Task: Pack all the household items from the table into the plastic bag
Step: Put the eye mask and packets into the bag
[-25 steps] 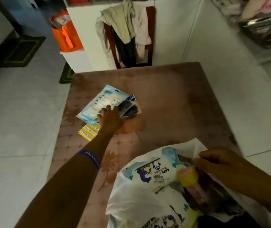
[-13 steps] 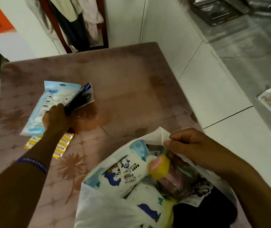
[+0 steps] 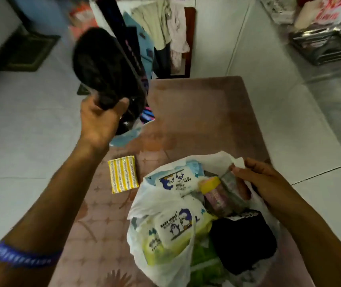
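Note:
My left hand (image 3: 99, 123) is raised above the table's left side, shut on a dark packet (image 3: 103, 67) together with a light blue packet (image 3: 140, 44) behind it; both are blurred. A yellow striped sponge pad (image 3: 123, 176) lies flat on the brown table (image 3: 202, 112). My right hand (image 3: 256, 175) pinches the rim of the white plastic bag (image 3: 165, 259) and holds it agape. Inside the bag I see two baby wipes packs (image 3: 175, 226), a yellow-capped bottle (image 3: 213, 188) and a black item (image 3: 242, 239).
Clothes (image 3: 165, 27) hang on a chair beyond the table's far edge. White tiled floor surrounds the table. A dark mat (image 3: 26, 50) lies far left, and metal trays (image 3: 327, 44) sit at the upper right.
My left hand has lifted the dark and blue packets off the table and up into the air. The yellow pad stays on the table. My right hand still holds the bag's rim.

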